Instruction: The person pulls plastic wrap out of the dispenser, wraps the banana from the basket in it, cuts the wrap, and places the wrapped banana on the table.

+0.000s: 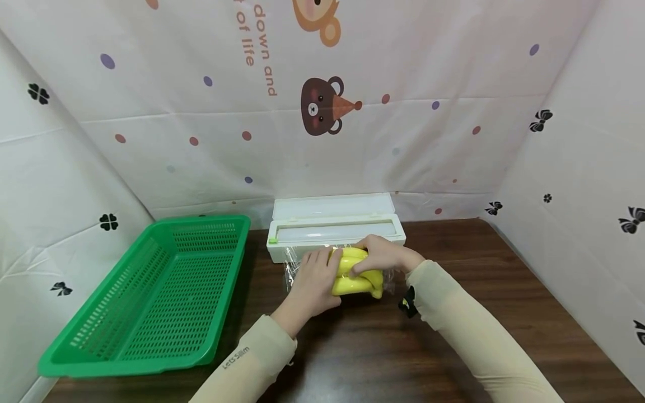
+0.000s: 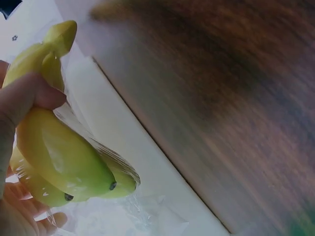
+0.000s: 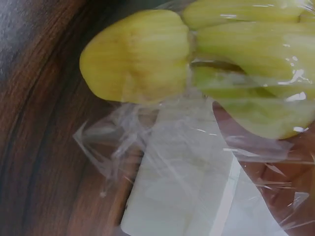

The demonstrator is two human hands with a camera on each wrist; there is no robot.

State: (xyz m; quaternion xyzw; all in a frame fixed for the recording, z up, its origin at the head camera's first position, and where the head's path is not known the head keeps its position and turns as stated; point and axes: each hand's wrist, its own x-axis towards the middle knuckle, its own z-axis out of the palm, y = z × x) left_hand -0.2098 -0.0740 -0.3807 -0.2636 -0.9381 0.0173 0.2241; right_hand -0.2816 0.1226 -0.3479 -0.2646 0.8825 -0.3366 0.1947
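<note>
A bunch of yellow bananas (image 1: 351, 286) is held between both hands in front of a white cling wrap dispenser (image 1: 336, 238). My left hand (image 1: 314, 278) grips the left end of the bunch. On the other side my right hand (image 1: 383, 255) grips it from above, thumb across the fruit. Clear cling film (image 1: 292, 266) shows at the bunch's left and lies creased over the fruit. In the left wrist view the bananas (image 2: 64, 157) have greenish tips under film. The right wrist view shows the stem (image 3: 138, 59) with loose film (image 3: 115, 137) beside it.
A green plastic basket (image 1: 224, 280) stands to the left on the dark wooden table (image 1: 453, 347). The dispenser's lid (image 1: 332, 206) is raised against the patterned cloth backdrop (image 1: 322, 162). White cloth walls border both sides.
</note>
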